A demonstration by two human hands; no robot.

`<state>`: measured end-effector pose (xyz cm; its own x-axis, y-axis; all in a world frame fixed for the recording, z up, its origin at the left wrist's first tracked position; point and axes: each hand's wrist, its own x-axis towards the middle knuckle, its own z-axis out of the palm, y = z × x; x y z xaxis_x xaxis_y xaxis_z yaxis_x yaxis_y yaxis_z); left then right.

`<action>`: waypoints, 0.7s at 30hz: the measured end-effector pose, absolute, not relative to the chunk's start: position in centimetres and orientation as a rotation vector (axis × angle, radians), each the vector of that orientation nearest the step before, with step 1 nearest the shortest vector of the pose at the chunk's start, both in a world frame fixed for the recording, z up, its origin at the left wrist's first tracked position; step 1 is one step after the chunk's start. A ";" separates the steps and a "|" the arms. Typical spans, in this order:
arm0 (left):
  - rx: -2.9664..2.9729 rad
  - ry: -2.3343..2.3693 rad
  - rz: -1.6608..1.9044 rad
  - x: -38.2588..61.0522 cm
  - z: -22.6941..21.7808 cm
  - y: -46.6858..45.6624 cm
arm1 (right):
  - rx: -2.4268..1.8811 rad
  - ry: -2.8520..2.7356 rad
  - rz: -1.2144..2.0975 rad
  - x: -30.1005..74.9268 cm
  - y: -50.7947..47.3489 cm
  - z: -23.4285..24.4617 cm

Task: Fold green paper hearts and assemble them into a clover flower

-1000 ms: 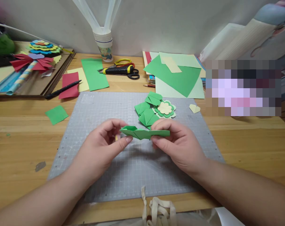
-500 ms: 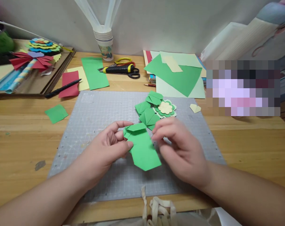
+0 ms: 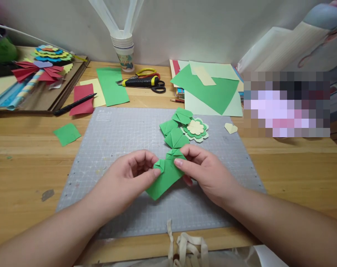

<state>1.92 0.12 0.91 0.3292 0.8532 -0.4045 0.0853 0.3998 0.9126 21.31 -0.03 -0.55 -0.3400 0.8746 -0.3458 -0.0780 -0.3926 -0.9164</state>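
Observation:
A green folded paper (image 3: 165,181) is held between both hands above the grey cutting mat (image 3: 124,218). My left hand (image 3: 136,170) pinches its left side, thumb on a small folded flap. On the upper right part, my right hand (image 3: 203,167) is closed with the thumb in front and the fingers mostly behind. Just beyond the held paper lie several folded green paper hearts (image 3: 176,138). Beside them rests a layered paper flower (image 3: 196,128) in cream and green.
A cream paper heart (image 3: 231,128) sits near the mat's right edge, a green square (image 3: 66,134) off its left. Behind are a black pen (image 3: 75,104), a utility knife (image 3: 139,81), scissors (image 3: 158,87), stacked paper cups (image 3: 125,55) and a pile of coloured sheets (image 3: 212,92).
My right hand has moved in and taken hold of the green paper. The paper has been turned, so its folded flaps now face up between both hands.

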 end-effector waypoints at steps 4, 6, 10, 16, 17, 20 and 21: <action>1.172 1.212 0.626 1.8 1.0 0.2 | -1.205 -1.253 1.725 21.4 0.1 -0.3; 1.276 1.249 0.631 1.8 1.1 0.0 | -1.180 -1.341 1.735 21.3 0.0 -0.1; 1.435 1.217 0.635 2.1 1.2 -0.1 | -1.231 -1.568 1.564 21.3 -0.3 0.0; 1.446 1.278 0.676 2.2 1.0 -0.2 | -1.324 -1.593 1.371 21.4 -0.4 -0.1; 1.464 1.278 0.669 2.2 1.0 -0.2 | -1.322 -1.602 1.371 21.4 -0.4 -0.1; 1.503 1.286 0.662 2.2 1.1 -0.3 | -1.319 -1.630 1.384 21.4 -0.5 -0.1; 1.515 1.286 0.665 2.2 1.1 -0.4 | -1.320 -1.637 1.379 21.4 -0.5 -0.1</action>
